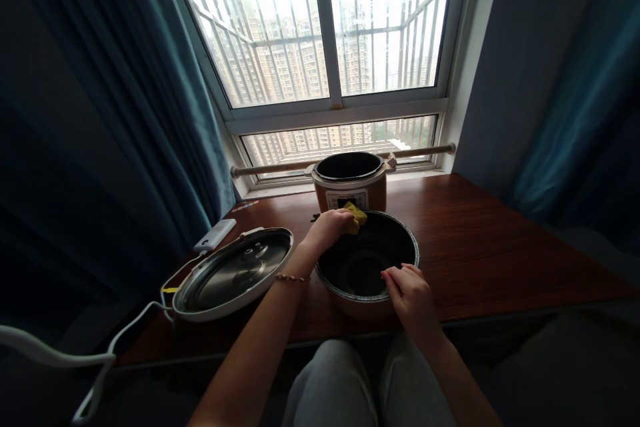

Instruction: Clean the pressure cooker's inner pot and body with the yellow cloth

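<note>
On my feed, left hand (334,223) pinches yellow cloth (358,216), eleven o'clock on pot (364,307). Right hand (411,288) grips its rim at four

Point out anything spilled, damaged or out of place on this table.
No spill or damage stands out. The lid lies off the open cooker, to its left and seemingly underside up, which looks slightly unusual. The white cable hangs past the table's front-left edge, so it looks untidy.
</note>
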`<act>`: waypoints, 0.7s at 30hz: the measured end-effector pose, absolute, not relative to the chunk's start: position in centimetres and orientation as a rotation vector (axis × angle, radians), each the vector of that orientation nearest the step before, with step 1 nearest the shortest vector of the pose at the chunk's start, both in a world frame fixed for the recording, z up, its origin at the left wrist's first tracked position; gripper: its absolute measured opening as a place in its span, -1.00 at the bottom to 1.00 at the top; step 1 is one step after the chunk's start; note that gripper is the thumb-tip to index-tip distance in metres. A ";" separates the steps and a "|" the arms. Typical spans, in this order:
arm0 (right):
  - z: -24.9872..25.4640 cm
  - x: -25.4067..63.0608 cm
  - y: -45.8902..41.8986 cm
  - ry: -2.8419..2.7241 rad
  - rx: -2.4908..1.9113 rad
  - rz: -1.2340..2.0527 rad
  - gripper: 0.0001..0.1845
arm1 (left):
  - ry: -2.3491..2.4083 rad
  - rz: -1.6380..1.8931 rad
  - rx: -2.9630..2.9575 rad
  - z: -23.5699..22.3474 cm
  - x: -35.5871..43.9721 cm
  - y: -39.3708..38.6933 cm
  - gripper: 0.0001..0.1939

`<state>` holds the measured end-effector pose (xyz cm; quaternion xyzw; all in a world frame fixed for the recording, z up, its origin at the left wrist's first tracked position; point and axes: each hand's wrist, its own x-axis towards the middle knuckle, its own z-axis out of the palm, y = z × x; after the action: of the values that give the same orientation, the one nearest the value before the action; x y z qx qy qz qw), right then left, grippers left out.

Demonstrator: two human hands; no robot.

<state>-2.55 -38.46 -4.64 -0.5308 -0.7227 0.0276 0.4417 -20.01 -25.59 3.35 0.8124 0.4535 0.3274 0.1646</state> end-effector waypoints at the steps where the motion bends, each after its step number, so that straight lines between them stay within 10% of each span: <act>1: -4.6 -2.6 -38.5 -1.782 -1.321 0.072 -0.72 | 1.201 0.845 2.402 3.6 -20.0 -26.5 -0.59; 8: -2.5 -4.3 -39.1 -1.708 -1.391 -0.117 -0.35 | 1.021 0.552 2.517 4.3 -18.0 -33.0 -0.48; 17: -1.3 0.6 -37.1 -1.234 -1.395 -0.008 -0.70 | 1.260 1.089 2.511 4.5 -16.5 -37.2 -0.67; 21: -4.2 4.3 -36.5 -0.488 -1.255 0.108 -0.61 | 1.273 0.674 2.499 2.2 -15.1 -38.3 -0.63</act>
<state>4.32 -36.51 -4.22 -0.5810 -0.2260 0.0499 0.7803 -15.10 -38.27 2.17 0.8592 0.4378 0.2317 0.1283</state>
